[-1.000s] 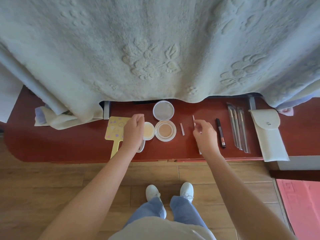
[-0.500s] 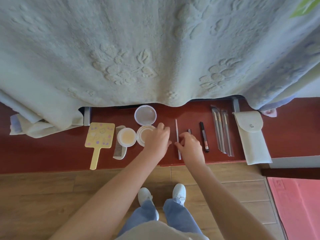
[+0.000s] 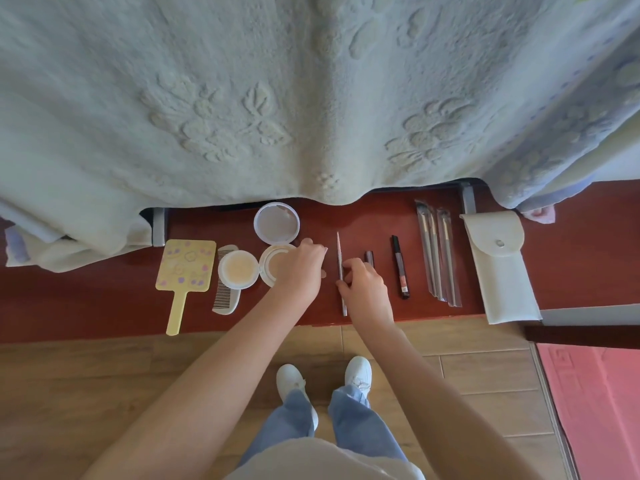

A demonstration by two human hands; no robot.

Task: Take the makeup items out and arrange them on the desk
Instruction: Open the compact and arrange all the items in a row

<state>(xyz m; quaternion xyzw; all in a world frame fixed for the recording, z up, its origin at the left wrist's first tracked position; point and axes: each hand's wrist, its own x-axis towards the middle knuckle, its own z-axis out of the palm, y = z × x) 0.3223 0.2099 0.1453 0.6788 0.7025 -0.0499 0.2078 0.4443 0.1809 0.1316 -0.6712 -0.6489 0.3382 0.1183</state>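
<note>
On the red-brown desk [image 3: 86, 306] lie a yellow hand mirror [image 3: 185, 268], a white comb [image 3: 227, 301], a round puff [image 3: 238, 269] and an open cushion compact [image 3: 272, 263] with its lid [image 3: 277, 223] behind. My left hand [image 3: 301, 268] hovers over the compact with loosely curled fingers; nothing shows in it. A thin pencil [image 3: 340, 251] lies flat, and my right hand [image 3: 363, 289] pinches its middle. A small cap [image 3: 370, 258], a black pen [image 3: 400, 268], sleeved brushes [image 3: 438, 258] and a white pouch [image 3: 498, 268] lie to the right.
A pale embossed blanket [image 3: 311, 98] hangs over the back of the desk and hides its rear part. Wooden floor [image 3: 69, 393] lies below the desk edge, with a pink mat [image 3: 595, 403] at the right. My white shoes stand close to the desk.
My left hand let go of the puff and moved right over the compact. My right hand lowered the pencil flat onto the desk, now left of the small cap.
</note>
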